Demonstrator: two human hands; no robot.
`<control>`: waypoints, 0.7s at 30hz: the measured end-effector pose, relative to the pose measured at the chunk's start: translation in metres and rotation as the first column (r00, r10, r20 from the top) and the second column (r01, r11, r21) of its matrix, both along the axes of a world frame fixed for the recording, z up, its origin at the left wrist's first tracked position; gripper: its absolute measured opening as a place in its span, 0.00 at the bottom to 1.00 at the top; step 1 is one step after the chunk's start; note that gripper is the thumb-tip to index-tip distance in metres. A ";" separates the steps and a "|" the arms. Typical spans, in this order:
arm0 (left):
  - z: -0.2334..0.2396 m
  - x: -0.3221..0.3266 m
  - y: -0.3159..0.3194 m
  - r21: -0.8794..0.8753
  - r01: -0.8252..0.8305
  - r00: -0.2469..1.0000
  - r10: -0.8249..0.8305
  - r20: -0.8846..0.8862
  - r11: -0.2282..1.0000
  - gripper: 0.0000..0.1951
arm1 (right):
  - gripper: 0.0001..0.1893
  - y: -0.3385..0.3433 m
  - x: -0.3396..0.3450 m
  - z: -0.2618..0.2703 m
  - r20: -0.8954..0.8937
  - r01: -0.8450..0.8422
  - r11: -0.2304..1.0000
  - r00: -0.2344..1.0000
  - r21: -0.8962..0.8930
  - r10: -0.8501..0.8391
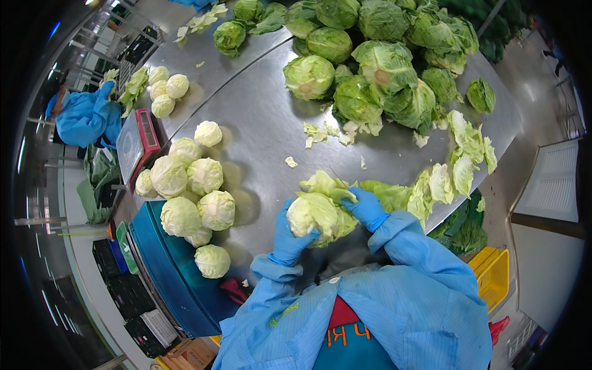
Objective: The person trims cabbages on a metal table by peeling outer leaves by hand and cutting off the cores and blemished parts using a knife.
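A pale green cabbage [314,215] with loosened outer leaves is between my two blue-gloved hands, at the near edge of the steel table. My left hand [291,233] cups its left side, thumb across the front. At its right, my right hand [365,207] pinches a leaf [330,187] that stands away from the head. Stripped leaves [388,195] lie just beyond my right hand and trail off to the right. Left of my left hand, several trimmed white cabbages [169,176] are heaped beside a blue bin.
Untrimmed green cabbages [384,64] are piled at the back right of the steel table [259,120]. A scale [141,138] stands at the left edge, near the blue bin [171,273]. A co-worker in blue [85,115] is at far left. A yellow crate [492,280] sits on the floor at right.
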State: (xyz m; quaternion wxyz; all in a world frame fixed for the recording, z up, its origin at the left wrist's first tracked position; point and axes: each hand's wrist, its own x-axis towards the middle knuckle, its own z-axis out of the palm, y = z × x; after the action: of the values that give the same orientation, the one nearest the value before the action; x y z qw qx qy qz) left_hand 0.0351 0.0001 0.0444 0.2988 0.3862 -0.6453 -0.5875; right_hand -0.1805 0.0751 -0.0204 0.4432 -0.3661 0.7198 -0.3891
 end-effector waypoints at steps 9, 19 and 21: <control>-0.006 -0.036 0.036 0.682 0.048 0.981 0.096 -0.171 0.729 0.27 | 0.17 0.090 -0.040 0.016 -0.521 0.216 0.976 0.833 -0.002 -0.185; 0.001 -0.054 0.036 -0.146 -0.340 0.848 0.370 0.380 0.929 0.36 | 0.20 0.236 -0.121 0.012 -0.816 0.553 0.833 0.481 -0.002 -0.321; 0.011 -0.045 0.014 -0.565 0.438 0.871 -0.175 0.459 0.699 0.43 | 0.25 0.236 -0.122 0.031 -0.826 0.593 0.805 0.467 0.029 -0.315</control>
State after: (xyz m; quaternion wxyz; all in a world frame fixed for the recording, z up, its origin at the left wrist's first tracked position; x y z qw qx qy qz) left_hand -0.0101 0.0138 0.0557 0.1824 0.2456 -0.9090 -0.2830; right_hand -0.3028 0.3114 0.0103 0.0092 -0.2152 0.9613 -0.1719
